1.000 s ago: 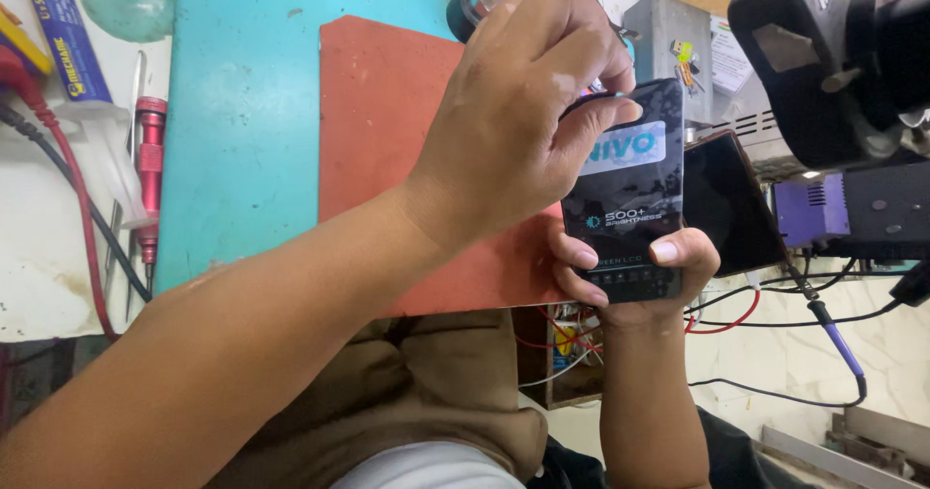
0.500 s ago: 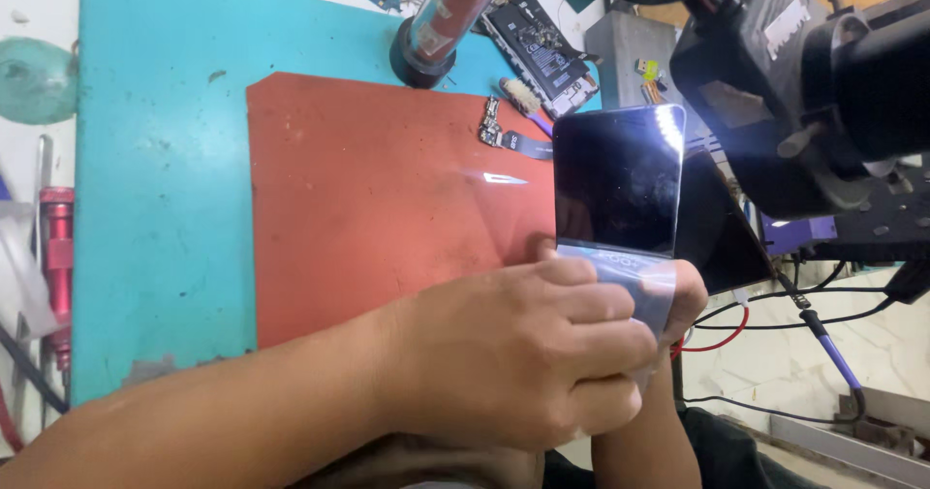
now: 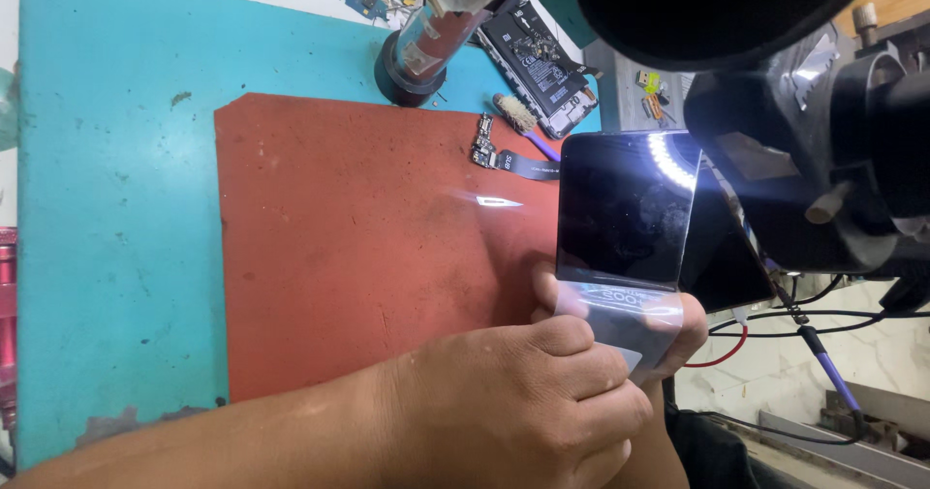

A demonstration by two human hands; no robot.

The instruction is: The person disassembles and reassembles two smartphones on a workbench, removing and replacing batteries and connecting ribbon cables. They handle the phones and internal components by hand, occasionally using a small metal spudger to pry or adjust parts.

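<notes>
A dark phone screen (image 3: 625, 208) stands upright at the right edge of the red mat (image 3: 368, 257), lit by a ring of light reflected at its top corner. A clear protective film (image 3: 620, 317) is partly peeled off its lower end. My left hand (image 3: 513, 412) reaches in from the lower left and pinches the film's loose end. My right hand (image 3: 690, 339) grips the screen's lower end from behind; only its fingertips show past the left hand.
The red mat lies on a teal mat (image 3: 116, 208). A small metal blade (image 3: 494, 201), a flex-cable part (image 3: 504, 158), a brush (image 3: 523, 121), an opened phone (image 3: 538, 58) and a cylinder on a black base (image 3: 417, 58) sit beyond. A black microscope (image 3: 823, 160) looms right, above cables (image 3: 804, 339).
The printed dark film that covered the screen has been pulled down, baring the glossy screen. My left hand moved from the top of the screen to its lower end.
</notes>
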